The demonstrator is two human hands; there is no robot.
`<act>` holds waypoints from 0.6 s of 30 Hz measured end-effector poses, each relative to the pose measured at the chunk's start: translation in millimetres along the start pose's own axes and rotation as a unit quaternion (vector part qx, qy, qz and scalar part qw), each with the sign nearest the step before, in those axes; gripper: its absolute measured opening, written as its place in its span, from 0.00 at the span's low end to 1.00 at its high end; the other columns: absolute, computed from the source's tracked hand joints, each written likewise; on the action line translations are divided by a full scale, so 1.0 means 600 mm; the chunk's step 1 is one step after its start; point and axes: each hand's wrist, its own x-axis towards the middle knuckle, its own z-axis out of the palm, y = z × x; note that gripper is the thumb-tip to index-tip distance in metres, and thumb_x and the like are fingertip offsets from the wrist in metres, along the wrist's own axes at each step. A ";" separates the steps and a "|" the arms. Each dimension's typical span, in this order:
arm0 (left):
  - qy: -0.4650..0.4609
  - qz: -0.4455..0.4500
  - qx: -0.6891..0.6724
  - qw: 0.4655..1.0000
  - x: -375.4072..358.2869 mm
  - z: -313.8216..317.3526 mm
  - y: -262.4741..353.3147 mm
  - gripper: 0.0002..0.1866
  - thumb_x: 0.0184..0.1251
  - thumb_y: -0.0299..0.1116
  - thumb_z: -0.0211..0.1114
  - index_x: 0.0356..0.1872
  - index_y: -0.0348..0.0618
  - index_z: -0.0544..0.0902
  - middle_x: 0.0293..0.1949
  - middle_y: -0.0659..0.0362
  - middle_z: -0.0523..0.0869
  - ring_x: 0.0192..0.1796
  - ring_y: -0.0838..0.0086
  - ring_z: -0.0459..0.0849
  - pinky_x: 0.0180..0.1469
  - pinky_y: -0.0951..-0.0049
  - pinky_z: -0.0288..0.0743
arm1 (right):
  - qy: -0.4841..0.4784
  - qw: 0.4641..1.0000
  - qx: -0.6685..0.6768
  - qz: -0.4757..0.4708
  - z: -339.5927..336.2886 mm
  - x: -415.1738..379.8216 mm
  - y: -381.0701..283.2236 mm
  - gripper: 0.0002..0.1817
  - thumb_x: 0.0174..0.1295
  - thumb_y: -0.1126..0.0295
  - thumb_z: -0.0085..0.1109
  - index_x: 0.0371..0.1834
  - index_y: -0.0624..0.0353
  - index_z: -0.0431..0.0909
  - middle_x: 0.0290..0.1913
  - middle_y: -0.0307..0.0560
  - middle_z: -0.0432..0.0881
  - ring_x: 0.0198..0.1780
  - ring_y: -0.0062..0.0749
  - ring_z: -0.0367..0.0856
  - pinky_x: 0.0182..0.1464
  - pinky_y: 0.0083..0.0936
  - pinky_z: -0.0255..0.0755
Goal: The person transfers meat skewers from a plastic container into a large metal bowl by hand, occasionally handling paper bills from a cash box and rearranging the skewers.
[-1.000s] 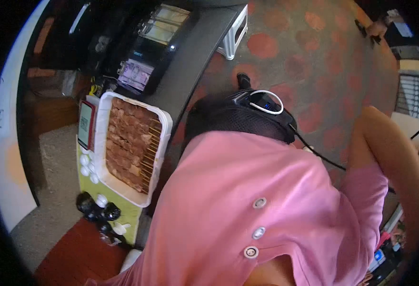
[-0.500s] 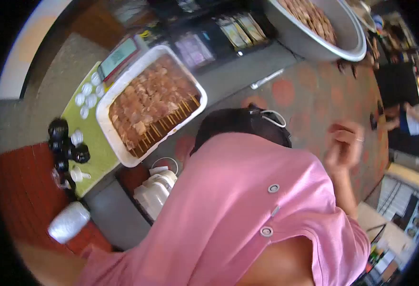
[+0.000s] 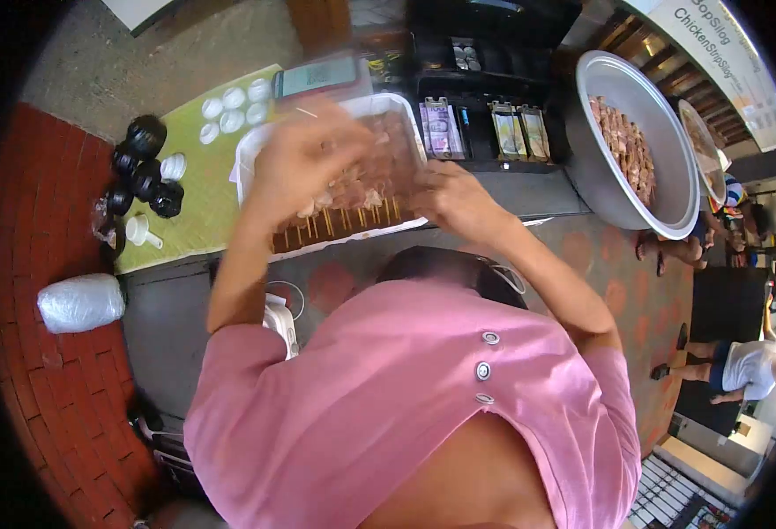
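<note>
A white tray holds rows of raw meat on wooden sticks, their bare ends towards me. My left hand is over the tray's left part, bent at the fingers and smeared by motion; whether it holds anything is unclear. A thin pale piece shows along its upper edge. At the tray's right rim is my right hand, its fingers curled together; what lies between them is hidden.
Lidded cups, black bundles and a white scoop lie on a green cloth. A black cash box with banknotes stands behind. At right is a large metal basin of skewered meat. People are farther right.
My right hand has moved left from over the floor to the tray's right rim. My left hand has come up from the lower left over the tray. The view has shifted.
</note>
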 end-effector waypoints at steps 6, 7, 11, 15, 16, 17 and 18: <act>-0.243 0.075 0.131 0.958 -0.062 0.128 -0.145 0.07 0.50 0.31 0.68 0.31 0.48 0.88 0.36 0.58 0.83 0.47 0.63 0.79 0.51 0.61 0.67 | -0.131 0.981 -0.103 -0.101 0.069 0.044 0.027 0.06 0.49 0.68 0.57 0.20 0.50 0.83 0.28 0.42 0.83 0.44 0.38 0.81 0.48 0.33 0.70; -0.259 0.072 0.137 0.953 -0.065 0.133 -0.149 0.08 0.49 0.32 0.68 0.32 0.49 0.88 0.37 0.58 0.83 0.48 0.64 0.78 0.52 0.62 0.65 | -0.185 0.968 -0.136 -0.100 0.062 0.052 0.020 0.06 0.49 0.68 0.57 0.20 0.50 0.83 0.28 0.44 0.84 0.42 0.39 0.82 0.46 0.34 0.71; -0.252 0.158 0.155 0.942 -0.068 0.145 -0.172 0.10 0.49 0.34 0.67 0.34 0.53 0.89 0.37 0.59 0.82 0.48 0.67 0.77 0.53 0.66 0.64 | -0.232 0.957 -0.107 -0.137 0.086 0.065 0.041 0.06 0.51 0.68 0.57 0.21 0.51 0.83 0.28 0.47 0.84 0.36 0.41 0.84 0.41 0.36 0.74; -0.261 0.215 0.199 0.920 -0.066 0.131 -0.166 0.09 0.51 0.34 0.65 0.34 0.51 0.87 0.36 0.59 0.81 0.47 0.67 0.76 0.52 0.65 0.65 | -0.255 0.944 -0.126 -0.168 0.075 0.062 0.037 0.09 0.48 0.66 0.56 0.25 0.56 0.84 0.33 0.49 0.83 0.44 0.44 0.81 0.49 0.36 0.72; -0.249 0.254 0.191 0.915 -0.060 0.124 -0.161 0.08 0.52 0.34 0.64 0.34 0.50 0.86 0.36 0.59 0.81 0.46 0.66 0.76 0.52 0.64 0.66 | -0.295 0.931 -0.149 -0.159 0.058 0.062 0.034 0.10 0.48 0.66 0.55 0.27 0.56 0.84 0.36 0.49 0.83 0.46 0.43 0.80 0.50 0.36 0.72; -0.206 0.272 0.183 0.922 -0.060 0.124 -0.161 0.08 0.52 0.33 0.65 0.34 0.48 0.85 0.35 0.59 0.80 0.44 0.66 0.76 0.52 0.63 0.67 | -0.205 0.944 -0.138 -0.220 0.057 0.055 0.046 0.10 0.48 0.66 0.55 0.27 0.57 0.83 0.40 0.50 0.82 0.48 0.43 0.79 0.50 0.35 0.72; -0.163 0.286 0.174 0.928 -0.063 0.125 -0.160 0.07 0.51 0.32 0.66 0.33 0.46 0.84 0.35 0.59 0.80 0.43 0.65 0.77 0.52 0.62 0.68 | -0.114 0.943 -0.130 -0.284 0.055 0.045 0.058 0.10 0.48 0.66 0.54 0.27 0.58 0.83 0.45 0.50 0.81 0.50 0.42 0.77 0.51 0.35 0.71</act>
